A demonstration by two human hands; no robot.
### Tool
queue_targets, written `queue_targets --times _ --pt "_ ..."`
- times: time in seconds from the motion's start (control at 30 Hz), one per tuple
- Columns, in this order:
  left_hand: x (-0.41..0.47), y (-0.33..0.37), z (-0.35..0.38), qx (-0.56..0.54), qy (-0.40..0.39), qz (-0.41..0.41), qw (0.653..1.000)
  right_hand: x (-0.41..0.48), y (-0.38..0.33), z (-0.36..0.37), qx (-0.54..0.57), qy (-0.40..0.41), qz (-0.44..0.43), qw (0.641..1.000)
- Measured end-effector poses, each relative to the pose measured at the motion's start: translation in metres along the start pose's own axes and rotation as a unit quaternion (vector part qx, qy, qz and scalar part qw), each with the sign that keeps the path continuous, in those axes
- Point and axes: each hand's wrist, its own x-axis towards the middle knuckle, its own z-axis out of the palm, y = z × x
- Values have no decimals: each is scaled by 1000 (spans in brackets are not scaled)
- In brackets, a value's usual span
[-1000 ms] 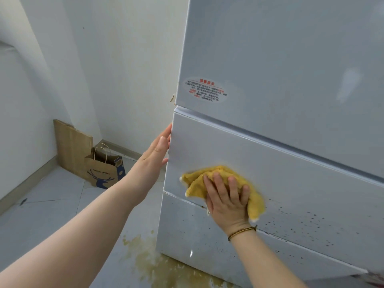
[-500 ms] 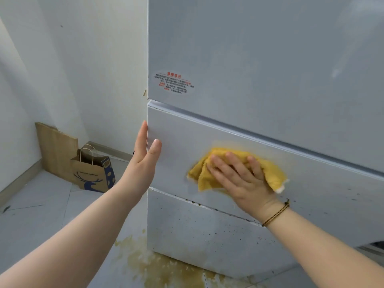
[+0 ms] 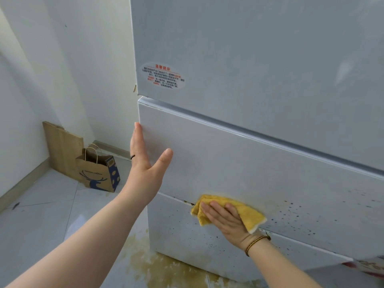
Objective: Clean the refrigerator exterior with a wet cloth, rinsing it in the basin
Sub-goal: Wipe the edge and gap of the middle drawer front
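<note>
Head view takes in the fridge point(image 3: 249, 48) from close up, and standing here one can follow the wipe plainly; the right hand point(image 3: 225, 222) lies flat, fingers straight, pressing a folded yellow cloth point(image 3: 250, 214) onto the seam point(image 3: 178, 200) where the middle drawer point(image 3: 228, 159) meets the lower drawer point(image 3: 182, 235); it pins the cloth under the palm rather than gripping it. The left hand point(image 3: 145, 165) is spread wide and holds nothing, fingers straight along the left edge of the middle drawer, thumb out over its front; I would say it braces the drawer against the pressure. Dark specks point(image 3: 295, 217) pepper both drawer fronts to the right of the cloth, and a few sit below it; to my eye the wiping is far from finished. To do this stroke well, I would press a cloth edge into the seam, where grime gathers, run it toward the specks in overlapping passes, and turn to a clean fold once it soils. A brownish puddle point(image 3: 166, 271) stains the floor at the fridge's foot; a paper bag point(image 3: 97, 175) stands by the wall; no basin is in view, so rinsing means leaving the fridge.
</note>
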Motion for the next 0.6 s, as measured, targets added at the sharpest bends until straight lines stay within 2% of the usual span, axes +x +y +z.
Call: queue_targets --times 0.1,0.17,0.33,0.47,0.6 --pt "-14 0 7 94 35 44 994 -4 3 -5 17 -31 -29 999" --pt "-25 -1 13 149 23 110 982 3 14 -15 23 -21 -16 999" --pt "-35 -4 40 293 -36 267 917 39 75 -49 3 48 66 997" --pt "-36 -4 61 319 -22 267 909 50 118 -70 -42 84 149 984" --pt "-30 -16 62 360 -13 294 885 40 108 -57 -45 136 248 958"
